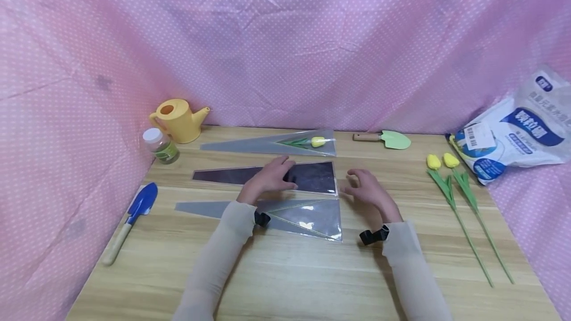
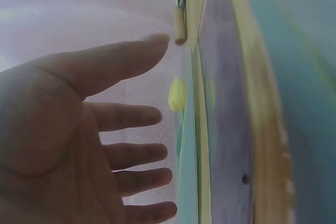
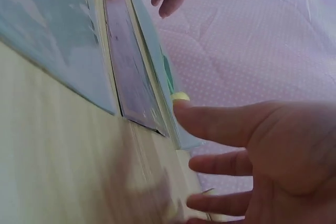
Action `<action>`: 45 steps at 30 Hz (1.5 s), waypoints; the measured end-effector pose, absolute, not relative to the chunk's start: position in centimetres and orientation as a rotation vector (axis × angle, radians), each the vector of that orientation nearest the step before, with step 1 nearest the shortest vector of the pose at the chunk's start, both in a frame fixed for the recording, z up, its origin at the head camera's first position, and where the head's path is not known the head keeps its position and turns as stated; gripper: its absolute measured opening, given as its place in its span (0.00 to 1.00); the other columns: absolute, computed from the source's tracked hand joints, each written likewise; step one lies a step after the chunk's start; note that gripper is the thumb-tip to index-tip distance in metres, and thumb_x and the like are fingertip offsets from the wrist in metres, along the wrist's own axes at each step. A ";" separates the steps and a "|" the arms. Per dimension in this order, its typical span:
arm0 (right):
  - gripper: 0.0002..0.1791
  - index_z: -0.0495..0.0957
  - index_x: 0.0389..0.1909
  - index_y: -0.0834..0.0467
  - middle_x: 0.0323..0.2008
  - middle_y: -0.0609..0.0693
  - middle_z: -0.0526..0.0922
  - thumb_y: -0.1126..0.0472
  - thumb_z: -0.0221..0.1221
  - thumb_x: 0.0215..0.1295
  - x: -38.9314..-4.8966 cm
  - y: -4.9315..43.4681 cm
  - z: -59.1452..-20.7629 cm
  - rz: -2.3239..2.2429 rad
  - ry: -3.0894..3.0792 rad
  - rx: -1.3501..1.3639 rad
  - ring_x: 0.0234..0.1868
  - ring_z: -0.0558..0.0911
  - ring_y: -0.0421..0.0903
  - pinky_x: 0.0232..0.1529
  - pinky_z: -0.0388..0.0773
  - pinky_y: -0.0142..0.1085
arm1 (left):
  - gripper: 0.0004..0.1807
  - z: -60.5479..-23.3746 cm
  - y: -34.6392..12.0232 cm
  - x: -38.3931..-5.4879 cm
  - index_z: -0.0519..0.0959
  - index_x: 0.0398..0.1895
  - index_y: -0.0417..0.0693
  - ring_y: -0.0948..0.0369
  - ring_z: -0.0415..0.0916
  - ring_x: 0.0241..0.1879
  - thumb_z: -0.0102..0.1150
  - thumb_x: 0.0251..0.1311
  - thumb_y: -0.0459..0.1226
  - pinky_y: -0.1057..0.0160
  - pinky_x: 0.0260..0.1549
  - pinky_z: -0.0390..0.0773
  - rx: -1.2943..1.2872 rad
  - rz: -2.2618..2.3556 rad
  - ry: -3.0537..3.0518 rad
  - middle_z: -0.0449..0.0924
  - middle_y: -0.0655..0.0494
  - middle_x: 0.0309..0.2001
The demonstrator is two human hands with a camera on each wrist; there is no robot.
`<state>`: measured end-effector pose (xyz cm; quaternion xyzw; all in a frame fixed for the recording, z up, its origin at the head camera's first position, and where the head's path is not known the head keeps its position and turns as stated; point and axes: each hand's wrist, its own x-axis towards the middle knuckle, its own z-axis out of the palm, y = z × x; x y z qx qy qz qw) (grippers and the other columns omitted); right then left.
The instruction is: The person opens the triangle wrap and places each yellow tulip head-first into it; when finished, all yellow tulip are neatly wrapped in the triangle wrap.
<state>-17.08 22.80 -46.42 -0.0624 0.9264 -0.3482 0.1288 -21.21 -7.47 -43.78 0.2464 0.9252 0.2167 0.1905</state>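
Observation:
Three tapered wrapping sleeves lie in a row on the table. Above the middle, dark purple sleeve (image 1: 312, 177) hovers my left hand (image 1: 271, 176), its fingers spread with nothing between them. My right hand (image 1: 368, 191) hangs over the wood just right of that sleeve's wide end, fingers loosely bent and holding nothing. The back grey sleeve (image 1: 241, 145) has a yellow tulip (image 1: 317, 141) in or on it; I cannot tell which. Nearest me is the front grey sleeve (image 1: 312, 217), clear and shiny at its wide end, with its narrow part partly behind my left forearm.
Two yellow tulips (image 1: 464, 187) lie at the right, below a white-and-blue bag (image 1: 519, 133). A green trowel (image 1: 394, 139) rests at the back. At the left are a yellow watering can (image 1: 180, 123), a lidded jar (image 1: 162, 147) and a blue trowel (image 1: 142, 201).

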 end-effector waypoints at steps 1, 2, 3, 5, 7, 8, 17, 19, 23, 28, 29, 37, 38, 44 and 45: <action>0.37 0.64 0.69 0.69 0.71 0.74 0.62 0.53 0.63 0.66 -17.0 22.8 -46.5 -0.980 2.711 -0.177 0.72 0.61 0.73 0.71 0.57 0.66 | 0.42 -43.8 -7.3 -20.8 0.58 0.77 0.46 0.45 0.45 0.80 0.63 0.65 0.50 0.42 0.76 0.52 0.696 0.586 2.587 0.45 0.42 0.81; 0.38 0.64 0.69 0.69 0.71 0.74 0.60 0.52 0.63 0.66 -16.9 22.8 -46.5 -0.955 2.723 -0.169 0.72 0.60 0.73 0.72 0.56 0.66 | 0.42 -43.8 -7.1 -20.5 0.58 0.77 0.46 0.44 0.43 0.81 0.62 0.65 0.50 0.41 0.77 0.51 0.701 0.564 2.574 0.44 0.42 0.81; 0.39 0.64 0.69 0.69 0.72 0.75 0.58 0.50 0.63 0.65 -16.8 22.7 -46.6 -0.931 2.734 -0.162 0.73 0.58 0.74 0.72 0.55 0.67 | 0.43 -43.8 -6.9 -20.2 0.58 0.78 0.46 0.44 0.42 0.81 0.62 0.65 0.51 0.40 0.77 0.49 0.705 0.542 2.560 0.43 0.43 0.81; 0.40 0.65 0.69 0.68 0.73 0.75 0.56 0.48 0.64 0.64 -16.8 22.6 -46.8 -0.879 2.759 -0.155 0.73 0.57 0.74 0.71 0.54 0.69 | 0.43 -44.0 -6.4 -19.7 0.57 0.78 0.47 0.44 0.39 0.81 0.61 0.65 0.52 0.39 0.77 0.47 0.711 0.493 2.532 0.42 0.43 0.82; 0.41 0.65 0.69 0.68 0.73 0.75 0.54 0.46 0.64 0.64 -16.9 22.5 -47.0 -0.847 2.777 -0.143 0.74 0.54 0.74 0.70 0.51 0.72 | 0.43 -44.3 -6.1 -19.3 0.57 0.78 0.48 0.44 0.37 0.82 0.60 0.65 0.52 0.38 0.77 0.46 0.700 0.460 2.502 0.41 0.43 0.82; 0.41 0.65 0.69 0.67 0.74 0.75 0.53 0.45 0.64 0.63 -16.9 22.4 -47.1 -0.840 2.783 -0.137 0.74 0.52 0.74 0.68 0.49 0.74 | 0.43 -44.4 -6.0 -19.1 0.57 0.78 0.48 0.45 0.37 0.82 0.60 0.65 0.53 0.37 0.77 0.46 0.689 0.450 2.487 0.41 0.44 0.82; 0.46 0.62 0.70 0.65 0.74 0.72 0.52 0.42 0.67 0.59 -17.4 21.7 -47.7 -0.792 2.822 -0.105 0.73 0.50 0.73 0.63 0.49 0.79 | 0.45 -45.4 -6.0 -18.8 0.53 0.80 0.51 0.48 0.32 0.82 0.59 0.65 0.54 0.39 0.78 0.42 0.647 0.424 2.430 0.36 0.48 0.83; 0.47 0.62 0.70 0.64 0.74 0.71 0.52 0.41 0.67 0.58 -17.6 21.5 -47.9 -0.774 2.830 -0.092 0.72 0.51 0.72 0.63 0.51 0.78 | 0.45 -45.5 -6.1 -18.8 0.53 0.80 0.51 0.48 0.32 0.82 0.59 0.65 0.54 0.39 0.78 0.42 0.643 0.432 2.425 0.36 0.48 0.83; 0.48 0.62 0.70 0.64 0.75 0.71 0.51 0.41 0.68 0.57 -17.7 21.2 -47.9 -0.766 2.830 -0.065 0.73 0.50 0.72 0.63 0.51 0.77 | 0.45 -45.5 -6.1 -18.7 0.52 0.80 0.52 0.47 0.31 0.82 0.60 0.65 0.53 0.39 0.78 0.42 0.636 0.424 2.424 0.35 0.48 0.83; 0.45 0.63 0.69 0.64 0.75 0.70 0.52 0.41 0.67 0.59 -17.7 20.8 -48.1 -0.766 2.851 -0.019 0.73 0.50 0.72 0.64 0.50 0.76 | 0.46 -45.5 -6.0 -18.6 0.52 0.80 0.51 0.47 0.31 0.82 0.61 0.64 0.54 0.38 0.77 0.43 0.643 0.401 2.436 0.35 0.47 0.83; 0.45 0.64 0.69 0.64 0.75 0.70 0.52 0.41 0.67 0.59 -17.8 20.7 -48.1 -0.769 2.859 -0.006 0.74 0.50 0.72 0.64 0.50 0.76 | 0.47 -45.5 -5.9 -18.6 0.52 0.80 0.51 0.46 0.31 0.82 0.61 0.63 0.54 0.38 0.77 0.43 0.646 0.397 2.438 0.35 0.47 0.83; 0.35 0.70 0.63 0.62 0.74 0.68 0.57 0.44 0.64 0.63 -18.3 19.5 -48.8 -0.849 2.902 -0.062 0.74 0.54 0.67 0.66 0.51 0.72 | 0.47 -45.5 -5.6 -18.4 0.52 0.80 0.51 0.46 0.31 0.82 0.63 0.62 0.53 0.37 0.77 0.43 0.629 0.394 2.448 0.36 0.47 0.83; 0.34 0.71 0.63 0.62 0.73 0.69 0.58 0.45 0.64 0.63 -18.4 19.3 -48.8 -0.872 2.897 -0.081 0.74 0.55 0.67 0.66 0.52 0.72 | 0.47 -45.5 -5.5 -18.3 0.53 0.80 0.51 0.46 0.31 0.82 0.63 0.62 0.53 0.37 0.77 0.43 0.628 0.392 2.450 0.36 0.47 0.83; 0.32 0.70 0.65 0.64 0.69 0.68 0.68 0.50 0.62 0.67 -18.6 19.0 -48.0 -1.265 2.661 -0.155 0.73 0.64 0.66 0.72 0.56 0.65 | 0.47 -45.3 -5.4 -18.2 0.53 0.80 0.50 0.46 0.32 0.82 0.63 0.62 0.52 0.37 0.77 0.44 0.624 0.400 2.451 0.36 0.46 0.83; 0.31 0.70 0.66 0.64 0.68 0.68 0.69 0.50 0.61 0.68 -18.6 18.9 -47.9 -1.348 2.594 -0.148 0.72 0.65 0.66 0.73 0.57 0.63 | 0.47 -45.3 -5.4 -18.2 0.54 0.80 0.50 0.46 0.32 0.82 0.63 0.62 0.52 0.37 0.77 0.44 0.622 0.399 2.455 0.37 0.46 0.82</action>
